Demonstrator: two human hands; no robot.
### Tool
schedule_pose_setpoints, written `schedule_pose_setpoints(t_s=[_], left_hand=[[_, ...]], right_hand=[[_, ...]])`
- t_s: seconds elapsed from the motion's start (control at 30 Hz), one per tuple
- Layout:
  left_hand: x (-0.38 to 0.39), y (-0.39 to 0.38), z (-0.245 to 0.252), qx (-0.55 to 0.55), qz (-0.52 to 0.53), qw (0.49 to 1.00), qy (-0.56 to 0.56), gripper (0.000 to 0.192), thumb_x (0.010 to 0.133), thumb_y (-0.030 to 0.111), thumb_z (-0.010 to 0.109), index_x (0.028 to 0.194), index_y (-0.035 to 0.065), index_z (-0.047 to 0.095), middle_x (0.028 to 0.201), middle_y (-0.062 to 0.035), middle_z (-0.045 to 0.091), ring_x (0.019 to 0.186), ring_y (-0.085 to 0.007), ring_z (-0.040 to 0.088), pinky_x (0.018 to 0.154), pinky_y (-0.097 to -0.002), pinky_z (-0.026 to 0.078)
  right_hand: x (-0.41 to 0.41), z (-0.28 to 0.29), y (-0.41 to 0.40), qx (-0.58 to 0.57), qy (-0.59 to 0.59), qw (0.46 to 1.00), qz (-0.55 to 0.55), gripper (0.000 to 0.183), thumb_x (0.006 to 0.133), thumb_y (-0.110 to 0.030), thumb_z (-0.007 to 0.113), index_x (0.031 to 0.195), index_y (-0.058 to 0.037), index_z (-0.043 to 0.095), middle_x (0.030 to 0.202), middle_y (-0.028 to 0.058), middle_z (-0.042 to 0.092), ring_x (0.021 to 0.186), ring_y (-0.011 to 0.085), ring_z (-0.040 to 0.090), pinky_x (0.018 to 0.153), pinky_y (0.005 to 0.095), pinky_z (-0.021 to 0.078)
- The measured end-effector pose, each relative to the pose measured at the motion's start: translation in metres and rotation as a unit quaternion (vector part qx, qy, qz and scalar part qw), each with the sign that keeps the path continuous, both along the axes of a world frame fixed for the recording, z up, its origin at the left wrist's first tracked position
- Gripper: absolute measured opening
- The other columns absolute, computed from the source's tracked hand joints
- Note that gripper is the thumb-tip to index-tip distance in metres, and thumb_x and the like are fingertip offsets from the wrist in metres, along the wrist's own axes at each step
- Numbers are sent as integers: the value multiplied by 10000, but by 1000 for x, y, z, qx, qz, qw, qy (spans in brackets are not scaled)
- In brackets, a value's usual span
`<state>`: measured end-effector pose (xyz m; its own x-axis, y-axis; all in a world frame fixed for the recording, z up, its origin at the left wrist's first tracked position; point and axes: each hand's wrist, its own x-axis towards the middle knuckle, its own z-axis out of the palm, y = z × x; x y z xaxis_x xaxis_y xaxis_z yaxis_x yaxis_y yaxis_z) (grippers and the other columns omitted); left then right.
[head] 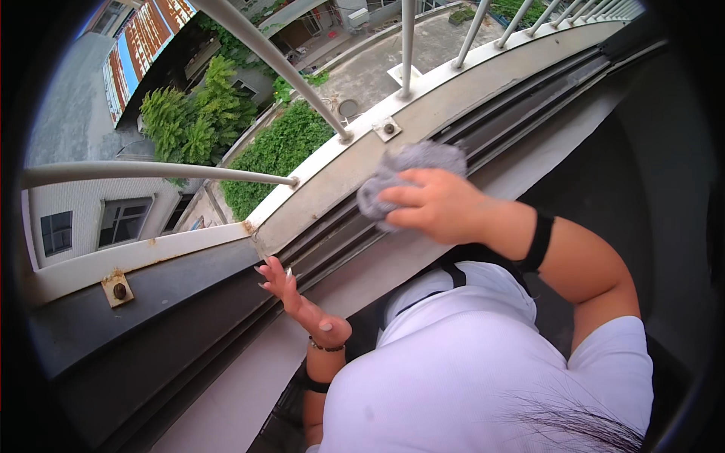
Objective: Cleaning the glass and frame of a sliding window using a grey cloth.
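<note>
A crumpled grey cloth (419,158) is gripped in my right hand (436,206). It lies over the dark window track (334,229) and reaches onto the concrete outer ledge (334,181); slight blur softens its edge. My left hand (300,303) is raised with the palm up and the fingers apart, holding nothing. Beneath it runs the track near the corner, though I cannot tell whether the hand touches the frame. The pale inner sill (374,272) passes between the track and my body.
White metal railing bars (406,51) rise from a white rail (269,212) beyond the ledge. Rusty bolted plates (118,290) fix the rail down. Past the bars is a drop to a yard with trees (198,113) and a rusted roof (144,56).
</note>
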<state>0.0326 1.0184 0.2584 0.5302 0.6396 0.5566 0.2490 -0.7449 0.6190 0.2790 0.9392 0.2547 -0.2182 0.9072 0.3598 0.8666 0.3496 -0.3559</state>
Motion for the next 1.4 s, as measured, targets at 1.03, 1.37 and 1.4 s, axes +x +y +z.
schedule_pose_setpoints(t_s=[1.03, 1.37, 1.4], left_hand=[[179, -51, -7, -15, -28, 989, 146, 592, 883, 503, 222, 1220, 34, 352, 1358, -231, 256, 1294, -385, 131, 1017, -507, -29], [179, -54, -11, 63, -41, 980, 182, 568, 888, 472, 214, 1150, 19, 435, 1324, -209, 336, 1277, -382, 197, 1017, -511, 7], [182, -54, -11, 70, -37, 980, 183, 554, 884, 458, 235, 1147, 15, 439, 1307, -226, 353, 1269, -396, 211, 1013, -519, 6]], right_hand=[[341, 5, -143, -50, 40, 884, -463, 182, 737, -192, 551, 891, -112, 601, 1019, 91, 562, 943, 305, 526, 799, 379, 437], [218, -10, -93, 16, -116, 905, -408, 144, 648, -133, 565, 791, -148, 568, 909, 37, 548, 707, 261, 530, 606, 363, 462], [199, -8, -87, 25, -105, 915, -389, 141, 640, -126, 565, 780, -143, 569, 908, 36, 550, 702, 259, 529, 593, 360, 461]])
